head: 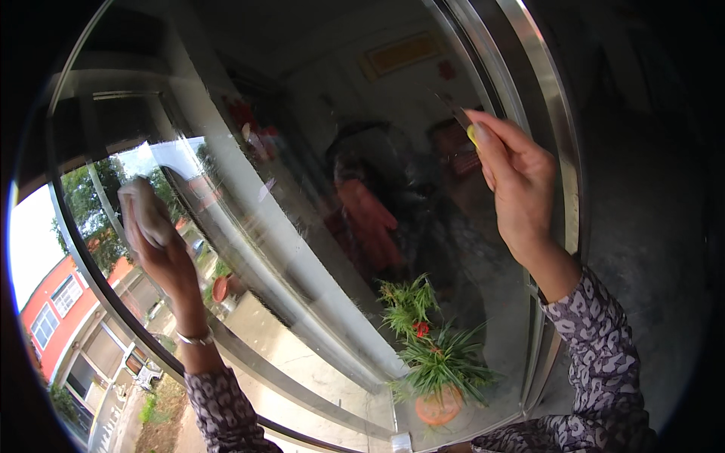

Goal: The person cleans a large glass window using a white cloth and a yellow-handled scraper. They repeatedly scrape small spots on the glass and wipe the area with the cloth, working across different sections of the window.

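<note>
Before me stands a large glass pane (351, 226) in a metal frame (552, 113). At the left, my left hand (164, 249) is raised against the pane, pressing a pale cloth (148, 212); both are blurred. On the right, my right hand (518, 181) pinches a small tool with a yellow handle (473, 136) and a thin dark blade (460, 116). The blade points up and left over the glass; whether its tip touches cannot be told. A small pale scrap or mark (266, 189) shows on the glass between my hands.
A potted plant (439, 405) with long green leaves and a red flower appears through or in the glass, low at the right. Reflections cover much of the pane. Outside at the left are a red building (51, 300), trees (96, 209) and a paved yard.
</note>
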`<state>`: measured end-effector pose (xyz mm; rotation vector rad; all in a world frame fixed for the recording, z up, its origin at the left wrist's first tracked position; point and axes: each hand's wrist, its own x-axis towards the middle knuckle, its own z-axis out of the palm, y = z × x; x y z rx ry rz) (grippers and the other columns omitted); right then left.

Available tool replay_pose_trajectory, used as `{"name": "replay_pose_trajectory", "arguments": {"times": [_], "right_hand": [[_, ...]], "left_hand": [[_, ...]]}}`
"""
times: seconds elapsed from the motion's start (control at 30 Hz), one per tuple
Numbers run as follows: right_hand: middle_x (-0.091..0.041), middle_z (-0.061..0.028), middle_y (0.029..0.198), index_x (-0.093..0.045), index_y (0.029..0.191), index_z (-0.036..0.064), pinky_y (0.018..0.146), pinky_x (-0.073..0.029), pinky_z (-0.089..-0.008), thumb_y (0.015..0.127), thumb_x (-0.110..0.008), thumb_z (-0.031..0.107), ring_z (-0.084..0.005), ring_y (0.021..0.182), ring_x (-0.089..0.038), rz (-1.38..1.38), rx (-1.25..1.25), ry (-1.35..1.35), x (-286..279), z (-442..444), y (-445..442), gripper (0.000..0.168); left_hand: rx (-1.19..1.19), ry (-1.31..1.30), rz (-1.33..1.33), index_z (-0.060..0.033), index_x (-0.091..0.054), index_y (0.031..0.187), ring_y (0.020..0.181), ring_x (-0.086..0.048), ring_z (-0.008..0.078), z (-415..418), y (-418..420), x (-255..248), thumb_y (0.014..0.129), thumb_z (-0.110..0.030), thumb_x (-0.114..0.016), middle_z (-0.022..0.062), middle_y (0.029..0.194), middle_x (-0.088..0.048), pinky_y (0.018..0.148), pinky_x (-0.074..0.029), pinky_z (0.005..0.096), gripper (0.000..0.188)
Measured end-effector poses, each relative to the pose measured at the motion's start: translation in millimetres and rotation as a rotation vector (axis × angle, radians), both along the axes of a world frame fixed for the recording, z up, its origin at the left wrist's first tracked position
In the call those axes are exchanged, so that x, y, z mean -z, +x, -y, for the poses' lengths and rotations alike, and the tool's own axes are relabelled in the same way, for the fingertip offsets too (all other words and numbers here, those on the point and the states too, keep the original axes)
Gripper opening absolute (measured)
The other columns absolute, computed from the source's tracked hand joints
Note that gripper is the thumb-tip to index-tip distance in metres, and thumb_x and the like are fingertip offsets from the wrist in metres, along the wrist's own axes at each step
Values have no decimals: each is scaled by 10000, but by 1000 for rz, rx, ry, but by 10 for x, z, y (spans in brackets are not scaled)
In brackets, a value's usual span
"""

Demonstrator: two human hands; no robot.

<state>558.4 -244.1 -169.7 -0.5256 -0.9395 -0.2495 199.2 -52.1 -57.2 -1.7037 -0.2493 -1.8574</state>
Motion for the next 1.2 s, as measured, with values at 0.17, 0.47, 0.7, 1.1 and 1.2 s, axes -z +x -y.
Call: {"name": "replay_pose_trajectory", "arguments": {"times": [0.17,0.47,0.7,1.1,1.2], "right_hand": [[-593,60,862,-696,1164,5,501,-280,-159,978,-615,46,37,609,-390,-40,-141,16,-142,109,-141,207],[-614,3,923,-694,1141,-33,616,-402,-176,960,-617,-14,-23,734,-508,42,21,109,-465,115,-306,198],[-621,-35,830,-722,1083,-19,573,-405,-198,926,-636,-28,-47,680,-531,232,273,199,-436,-166,-77,179],[-621,-23,823,-723,1075,-16,579,-427,-198,928,-629,-31,-48,688,-553,171,196,202,-574,-166,-190,175],[-635,-41,839,-722,1073,-18,589,-445,-199,921,-625,-46,-63,685,-569,169,170,170,-479,-179,-175,182]], "left_hand": [[-147,-133,21,-99,-526,1409,1186,-629,308,244,400,-729,933,-154,-618,174,1390,-572,1015,-490,419,489],[-232,17,-928,-199,-555,1395,1085,-669,222,1032,1533,364,722,-167,-752,53,1354,-610,929,-520,423,702],[-308,90,-1125,-234,-510,1435,1140,-643,255,1005,1310,803,768,-168,-692,46,1328,-614,866,-535,419,695],[-113,156,-721,-114,-596,1322,1219,-587,307,1047,1433,-23,740,-56,-674,83,1362,-592,975,-491,432,590],[-265,133,-928,-168,-576,1370,1232,-599,253,1084,1317,423,685,-103,-763,45,1360,-611,930,-517,440,713]]}}
